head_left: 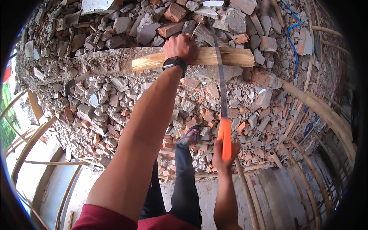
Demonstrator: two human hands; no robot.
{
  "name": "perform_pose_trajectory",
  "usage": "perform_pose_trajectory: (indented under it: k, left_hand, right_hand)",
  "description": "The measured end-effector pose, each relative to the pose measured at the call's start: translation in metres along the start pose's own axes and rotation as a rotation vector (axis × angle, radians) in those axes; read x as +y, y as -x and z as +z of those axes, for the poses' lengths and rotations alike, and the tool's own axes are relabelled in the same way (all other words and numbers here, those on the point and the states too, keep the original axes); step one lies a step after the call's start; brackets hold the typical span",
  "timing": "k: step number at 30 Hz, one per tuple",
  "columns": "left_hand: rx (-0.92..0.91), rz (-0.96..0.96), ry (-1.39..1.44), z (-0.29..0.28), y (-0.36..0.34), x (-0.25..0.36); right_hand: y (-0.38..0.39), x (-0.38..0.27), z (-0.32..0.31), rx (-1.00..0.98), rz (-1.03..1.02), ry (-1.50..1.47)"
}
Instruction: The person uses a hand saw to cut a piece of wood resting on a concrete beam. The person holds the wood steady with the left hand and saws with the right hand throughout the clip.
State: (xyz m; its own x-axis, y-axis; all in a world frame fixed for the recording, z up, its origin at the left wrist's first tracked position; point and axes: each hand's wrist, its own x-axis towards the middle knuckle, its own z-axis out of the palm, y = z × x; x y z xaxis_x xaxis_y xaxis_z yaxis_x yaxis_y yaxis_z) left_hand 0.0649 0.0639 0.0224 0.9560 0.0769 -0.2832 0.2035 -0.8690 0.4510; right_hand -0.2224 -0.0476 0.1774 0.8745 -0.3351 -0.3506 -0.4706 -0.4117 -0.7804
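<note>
Over rubble (209, 91), left grip (180, 48) clasps a wooden board (207, 56), right grip (223, 161) an orange-handled saw (222, 88)

Left hand (180, 48) hides stretch of wooden board (153, 61). Orange saw handle (226, 138) and right hand (220, 158) blurred, fingers (235, 148) partly hidden by handle. Teeth on saw blade (222, 88) too small to tell. Right forearm (225, 199) cut off by near edge.

Maroon sleeve (103, 219), black wristwatch (174, 63), dark trousers (184, 186), blue-grey thong sandal (188, 134)
</note>
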Motion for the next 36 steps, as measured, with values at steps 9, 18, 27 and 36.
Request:
perform_pose_trajectory:
  k: [9, 18, 27, 36]
  left_hand:
    - [-0.015, 0.037, 0.016, 0.003, 0.002, 0.003]
    - [-0.023, 0.0, 0.042, 0.003, 0.004, 0.007]
    - [-0.038, 0.007, 0.055, -0.003, 0.006, 0.011]
    - [0.304, 0.112, 0.037, 0.024, -0.008, -0.013]
  right_hand:
    - [-0.061, -0.009, 0.007, 0.013, 0.126, -0.12]
    - [-0.032, 0.006, 0.004, 0.098, 0.124, -0.122]
    - [0.028, 0.015, -0.001, 0.108, 0.091, -0.019]
    - [0.047, -0.02, -0.008, 0.119, 0.051, -0.008]
